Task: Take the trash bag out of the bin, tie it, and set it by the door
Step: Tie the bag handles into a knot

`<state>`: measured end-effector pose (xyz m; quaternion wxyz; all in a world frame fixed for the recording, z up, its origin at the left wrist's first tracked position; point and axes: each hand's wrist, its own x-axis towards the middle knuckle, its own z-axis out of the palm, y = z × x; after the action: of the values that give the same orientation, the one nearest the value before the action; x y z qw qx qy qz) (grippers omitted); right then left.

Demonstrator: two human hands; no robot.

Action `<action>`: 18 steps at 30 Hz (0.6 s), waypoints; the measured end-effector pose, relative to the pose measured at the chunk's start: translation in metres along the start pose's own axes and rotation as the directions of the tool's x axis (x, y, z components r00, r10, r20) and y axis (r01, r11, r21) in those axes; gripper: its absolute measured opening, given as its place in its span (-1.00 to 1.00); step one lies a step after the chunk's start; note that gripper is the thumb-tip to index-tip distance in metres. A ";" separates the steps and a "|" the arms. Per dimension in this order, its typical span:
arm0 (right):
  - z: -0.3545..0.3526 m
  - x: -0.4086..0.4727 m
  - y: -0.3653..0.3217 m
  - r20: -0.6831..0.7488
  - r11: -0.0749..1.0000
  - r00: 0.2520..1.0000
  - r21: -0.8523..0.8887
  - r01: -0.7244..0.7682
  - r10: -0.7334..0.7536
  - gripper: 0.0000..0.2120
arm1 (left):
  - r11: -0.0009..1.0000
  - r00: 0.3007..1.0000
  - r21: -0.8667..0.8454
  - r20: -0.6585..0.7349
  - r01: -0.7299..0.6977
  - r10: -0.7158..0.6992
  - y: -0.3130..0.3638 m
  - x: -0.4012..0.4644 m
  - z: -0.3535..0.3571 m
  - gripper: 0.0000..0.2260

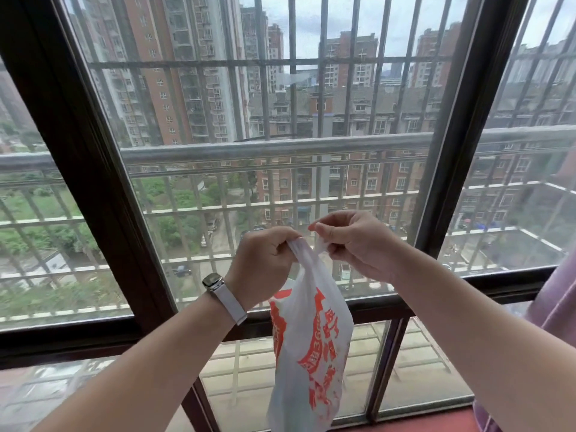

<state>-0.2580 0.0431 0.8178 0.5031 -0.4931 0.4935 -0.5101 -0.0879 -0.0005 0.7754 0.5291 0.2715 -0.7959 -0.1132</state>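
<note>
A white plastic trash bag [310, 347] with orange print hangs in the air in front of me, its bottom cut off by the lower edge of the view. My left hand [261, 266], with a white watch on the wrist, is closed on one handle at the bag's top. My right hand [352, 241] pinches the other handle between thumb and fingers, just to the right. The two hands are close together, almost touching. No bin and no door are in view.
A large window with a dark brown frame [90, 188] fills the view straight ahead, with metal security bars [280, 146] outside it. A pink curtain [558, 304] hangs at the right edge. A reddish sill [420, 424] runs along the bottom.
</note>
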 end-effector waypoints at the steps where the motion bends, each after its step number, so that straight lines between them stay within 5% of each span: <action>1: -0.001 0.002 -0.003 0.012 0.999 1.000 -0.025 0.020 -0.019 -0.96 | 0.999 0.998 0.017 0.036 0.044 -0.045 0.002 0.002 -0.001 -0.88; 6: 0.001 0.004 -0.014 0.134 0.965 0.983 -0.210 0.154 -0.128 -0.86 | 0.983 0.966 0.050 0.180 0.177 -0.184 0.010 0.004 0.004 -0.83; 10: -0.003 0.003 -0.022 0.169 0.927 0.964 -0.284 0.246 -0.204 -0.81 | 0.920 0.832 0.031 0.415 0.391 -0.368 0.007 0.008 0.008 -0.74; 14: -0.001 0.003 -0.032 0.132 0.886 0.960 -0.372 0.278 -0.245 -0.83 | 0.789 0.695 -0.110 0.556 0.605 -0.455 0.004 0.010 0.016 -0.72; 18: -0.006 0.006 -0.033 0.049 0.910 0.966 -0.326 0.256 -0.254 -0.79 | 0.692 0.678 -0.256 0.587 0.675 -0.443 0.010 0.014 0.025 -0.78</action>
<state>-0.2647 0.0377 0.8504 0.3440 -0.6318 0.5017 -0.4805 -0.1178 -0.0024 0.7803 0.2985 0.3401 -0.7244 -0.5201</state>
